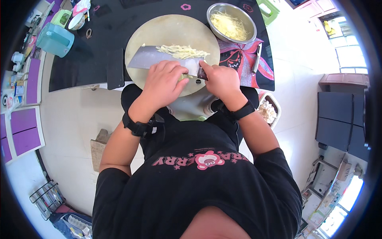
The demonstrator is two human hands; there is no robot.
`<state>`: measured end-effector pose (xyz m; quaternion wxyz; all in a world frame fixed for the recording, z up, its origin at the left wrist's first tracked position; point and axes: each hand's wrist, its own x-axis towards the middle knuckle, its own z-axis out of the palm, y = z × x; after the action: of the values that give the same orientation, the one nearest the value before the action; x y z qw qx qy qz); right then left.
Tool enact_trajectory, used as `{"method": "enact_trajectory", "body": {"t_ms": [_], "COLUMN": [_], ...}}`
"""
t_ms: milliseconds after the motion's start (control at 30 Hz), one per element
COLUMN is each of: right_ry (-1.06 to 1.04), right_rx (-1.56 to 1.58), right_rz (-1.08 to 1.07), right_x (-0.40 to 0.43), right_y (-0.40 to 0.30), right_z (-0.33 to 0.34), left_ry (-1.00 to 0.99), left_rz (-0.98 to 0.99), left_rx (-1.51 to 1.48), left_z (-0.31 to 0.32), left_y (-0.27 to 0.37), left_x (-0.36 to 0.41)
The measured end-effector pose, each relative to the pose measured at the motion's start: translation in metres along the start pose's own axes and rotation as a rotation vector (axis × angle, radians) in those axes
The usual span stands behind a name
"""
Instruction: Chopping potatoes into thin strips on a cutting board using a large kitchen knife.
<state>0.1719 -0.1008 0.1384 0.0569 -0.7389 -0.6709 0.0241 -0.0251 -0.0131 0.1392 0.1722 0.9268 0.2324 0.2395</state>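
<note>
My right hand (223, 79) grips the dark handle of a cleaver (141, 58), its forefinger reaching onto the blade. The wide blade lies across a round cutting board (170, 30). My left hand (165, 80) is curled close against the blade's near side, fingers bent and thumb toward the right. Under its fingers and thumb shows a bit of a pale vegetable piece (184, 77), mostly hidden. Cut pale shreds (185, 51) lie in a row along the blade's far side, some resting on the metal.
A steel bowl (253, 30) of yellowish shreds stands beyond the board, to the right. Near it lies a peeler (256, 58). On the black table's (89, 59) left are a teal pitcher (56, 38), a small bowl (77, 21) and a black slab (115, 68). A bin (277, 110) stands below right.
</note>
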Motion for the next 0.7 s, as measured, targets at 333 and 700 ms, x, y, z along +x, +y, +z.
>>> {"method": "enact_trajectory", "body": {"t_ms": [333, 700], "right_ry": [0.29, 0.311], "right_rx": [-0.166, -0.152], "right_rz": [-0.107, 0.069], "right_x": [-0.012, -0.008], "right_y": [0.048, 0.132], "right_z": [-0.01, -0.022], "left_ry": [-0.416, -0.287], "left_rz": [0.085, 0.18], "left_rx": [-0.16, -0.226], "left_z": [-0.003, 0.084], "left_y": [0.027, 0.066], "left_x": [0.054, 0.166]}}
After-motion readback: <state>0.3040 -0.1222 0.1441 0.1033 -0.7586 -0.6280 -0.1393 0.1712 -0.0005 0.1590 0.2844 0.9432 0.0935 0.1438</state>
